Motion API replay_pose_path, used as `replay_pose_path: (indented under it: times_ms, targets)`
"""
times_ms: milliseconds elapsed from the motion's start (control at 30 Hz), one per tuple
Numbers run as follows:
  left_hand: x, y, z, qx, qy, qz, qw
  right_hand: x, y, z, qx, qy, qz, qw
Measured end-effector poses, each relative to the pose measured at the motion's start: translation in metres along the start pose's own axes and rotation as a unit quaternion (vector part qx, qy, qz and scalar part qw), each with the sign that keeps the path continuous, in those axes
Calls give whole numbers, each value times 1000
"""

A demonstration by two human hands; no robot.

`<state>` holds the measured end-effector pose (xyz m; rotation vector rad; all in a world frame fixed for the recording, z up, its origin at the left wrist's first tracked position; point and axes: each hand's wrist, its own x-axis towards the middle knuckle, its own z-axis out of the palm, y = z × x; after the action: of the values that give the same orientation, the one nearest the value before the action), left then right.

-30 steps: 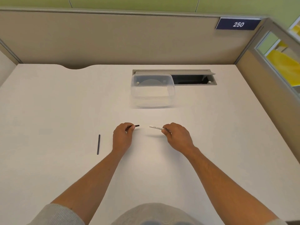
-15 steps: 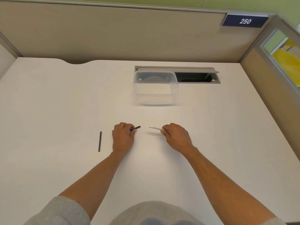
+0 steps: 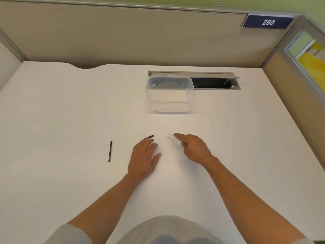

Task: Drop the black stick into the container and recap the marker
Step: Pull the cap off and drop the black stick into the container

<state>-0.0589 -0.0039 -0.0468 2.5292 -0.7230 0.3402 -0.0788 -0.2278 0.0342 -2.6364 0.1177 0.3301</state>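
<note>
A thin black stick (image 3: 110,151) lies on the white desk, to the left of my left hand (image 3: 145,158). That hand rests flat with its fingers stretched out. A short black marker cap (image 3: 149,137) lies on the desk just beyond its fingertips. My right hand (image 3: 194,149) is closed around a slim white marker (image 3: 172,135), whose tip points left toward the cap, a small gap away. The clear plastic container (image 3: 170,103) stands open-topped farther back, beyond both hands.
A grey cable slot (image 3: 216,83) with an open flap is sunk into the desk right behind the container. Beige partition walls close the desk at the back and right, with a "250" sign (image 3: 267,22) on top.
My left hand has opened from a pinch and lies flat; the black cap is out of its fingers and on the desk. My right hand still holds the marker.
</note>
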Motion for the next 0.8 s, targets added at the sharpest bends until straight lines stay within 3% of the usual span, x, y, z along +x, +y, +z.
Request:
replay_pose_path:
  times_ms: [233,433,800]
  targets:
    - [-1,3,0,19,-64,8,998,-6,-3,-5,246,-42,27,968]
    - [-2,4,2,21,-73,1,997,-10,-6,-7,426,-89,37,900]
    - [-2,3,3,16,-83,4,996,-6,-12,13,380,51,38,923]
